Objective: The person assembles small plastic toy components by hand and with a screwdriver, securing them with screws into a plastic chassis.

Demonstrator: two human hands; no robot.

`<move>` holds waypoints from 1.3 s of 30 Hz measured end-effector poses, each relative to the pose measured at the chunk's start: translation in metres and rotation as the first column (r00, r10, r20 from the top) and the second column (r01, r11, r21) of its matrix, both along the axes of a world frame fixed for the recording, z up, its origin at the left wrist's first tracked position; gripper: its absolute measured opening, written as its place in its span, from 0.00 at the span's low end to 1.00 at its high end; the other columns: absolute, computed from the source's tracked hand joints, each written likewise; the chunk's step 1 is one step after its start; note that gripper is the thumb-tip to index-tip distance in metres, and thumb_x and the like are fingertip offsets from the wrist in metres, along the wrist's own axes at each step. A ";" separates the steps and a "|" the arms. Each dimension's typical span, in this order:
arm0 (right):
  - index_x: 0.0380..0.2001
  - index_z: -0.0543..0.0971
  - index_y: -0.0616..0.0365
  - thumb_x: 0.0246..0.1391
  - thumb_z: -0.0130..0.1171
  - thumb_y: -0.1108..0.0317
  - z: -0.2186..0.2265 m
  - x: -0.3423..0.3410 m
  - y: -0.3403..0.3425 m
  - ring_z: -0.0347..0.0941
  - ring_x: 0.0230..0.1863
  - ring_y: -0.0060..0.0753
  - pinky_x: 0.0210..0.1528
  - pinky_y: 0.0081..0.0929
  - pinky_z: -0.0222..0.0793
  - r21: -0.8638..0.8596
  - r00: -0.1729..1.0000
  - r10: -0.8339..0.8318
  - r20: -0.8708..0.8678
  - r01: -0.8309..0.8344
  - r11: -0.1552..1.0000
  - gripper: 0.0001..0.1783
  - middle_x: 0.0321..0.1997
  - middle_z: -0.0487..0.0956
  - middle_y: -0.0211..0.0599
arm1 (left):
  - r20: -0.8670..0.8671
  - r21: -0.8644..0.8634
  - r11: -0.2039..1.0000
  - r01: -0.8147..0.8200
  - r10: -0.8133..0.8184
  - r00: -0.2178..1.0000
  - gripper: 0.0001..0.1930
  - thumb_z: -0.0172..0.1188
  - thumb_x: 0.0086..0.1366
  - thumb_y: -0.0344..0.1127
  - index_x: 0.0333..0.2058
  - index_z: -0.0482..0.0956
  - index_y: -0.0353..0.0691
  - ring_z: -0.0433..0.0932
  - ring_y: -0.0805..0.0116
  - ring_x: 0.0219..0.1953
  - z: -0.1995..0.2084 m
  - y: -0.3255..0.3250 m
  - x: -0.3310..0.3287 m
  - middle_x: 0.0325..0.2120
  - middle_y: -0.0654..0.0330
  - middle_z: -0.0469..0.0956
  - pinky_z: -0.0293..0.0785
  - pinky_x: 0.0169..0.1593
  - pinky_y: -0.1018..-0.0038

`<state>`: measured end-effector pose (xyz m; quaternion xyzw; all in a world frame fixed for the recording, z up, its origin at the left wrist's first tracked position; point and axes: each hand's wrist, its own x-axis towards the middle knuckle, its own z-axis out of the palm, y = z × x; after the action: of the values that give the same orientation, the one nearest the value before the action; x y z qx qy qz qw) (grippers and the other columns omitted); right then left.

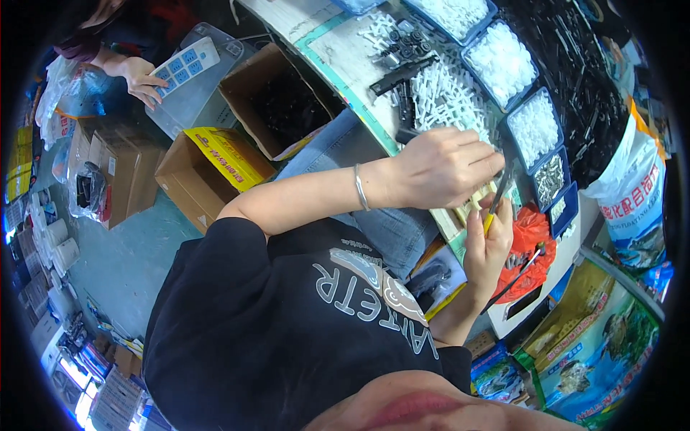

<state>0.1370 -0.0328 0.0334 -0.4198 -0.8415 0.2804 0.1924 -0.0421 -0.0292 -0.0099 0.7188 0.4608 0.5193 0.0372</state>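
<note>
My left hand [447, 167], with a silver bangle at the wrist, is held over the table edge. Its fingers are curled together, and whatever they grip is hidden. Close beside it, my right hand [490, 248] is closed around a slim yellow-handled tool [490, 221] with a narrow metal end pointing up towards the left fingers. The tool's exact kind cannot be made out. Just beyond the left hand lies a heap of small white plastic pieces [453, 97]. Black plastic parts [406, 47] and a black bar-shaped piece [404, 74] lie against the heap.
Blue trays hold white pieces [501, 63] and metal screws [550, 179]. A red plastic bag [528, 262] sits right of my right hand; dark strips [568, 65] cover the far side. Open cartons [194, 183] stand left. Another person's hand [140, 77] touches a socket strip [188, 66].
</note>
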 end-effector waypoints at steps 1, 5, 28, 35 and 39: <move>0.21 0.68 0.67 0.51 0.51 0.74 -0.002 0.003 0.000 0.67 0.37 0.42 0.38 0.31 0.62 0.100 0.999 0.020 0.029 -0.022 0.995 0.09 0.37 0.69 0.46 | 0.150 -0.070 0.990 0.119 -0.108 0.983 0.12 0.61 0.53 0.31 0.38 0.77 0.34 0.78 0.61 0.30 0.001 -0.001 0.000 0.29 0.56 0.78 0.74 0.32 0.72; 0.26 0.72 0.69 0.44 0.56 0.80 -0.009 0.021 -0.009 0.67 0.39 0.49 0.41 0.36 0.64 0.197 0.994 0.062 0.091 -0.079 0.977 0.04 0.38 0.69 0.51 | 0.473 -0.206 0.820 0.534 -0.394 0.788 0.12 0.60 0.55 0.32 0.37 0.79 0.34 0.77 0.57 0.25 0.000 -0.011 -0.006 0.26 0.52 0.79 0.71 0.29 0.72; 0.34 0.74 0.64 0.50 0.60 0.64 -0.019 0.077 -0.017 0.71 0.44 0.49 0.44 0.41 0.66 0.340 0.757 -0.455 0.469 0.321 0.884 0.14 0.42 0.75 0.49 | 0.974 -0.002 0.540 0.842 0.192 -0.121 0.16 0.45 0.70 0.36 0.54 0.66 0.36 0.73 0.73 0.37 -0.019 -0.065 -0.043 0.39 0.61 0.71 0.72 0.46 0.73; 0.62 0.55 0.70 0.51 0.64 0.63 -0.046 -0.022 -0.040 0.66 0.58 0.36 0.58 0.31 0.61 -0.565 0.883 -0.055 -0.466 -0.249 0.787 0.42 0.57 0.68 0.51 | 0.966 0.021 0.705 0.709 0.169 -0.196 0.17 0.47 0.69 0.36 0.54 0.64 0.37 0.73 0.69 0.44 -0.011 -0.070 0.001 0.40 0.59 0.72 0.70 0.52 0.69; 0.49 0.69 0.66 0.54 0.59 0.64 -0.037 -0.013 -0.042 0.73 0.31 0.26 0.32 0.26 0.66 -0.786 0.939 -0.163 -0.304 -0.151 0.599 0.23 0.32 0.78 0.40 | 0.970 -0.241 0.724 0.647 0.152 0.192 0.16 0.51 0.67 0.32 0.52 0.67 0.35 0.74 0.74 0.42 -0.009 -0.077 0.004 0.39 0.59 0.75 0.70 0.48 0.76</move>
<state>0.1237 -0.0751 -0.0033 -0.4080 -0.5771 0.6956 0.1292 -0.0378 -0.1065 -0.0189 0.2549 0.3420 0.6448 0.6343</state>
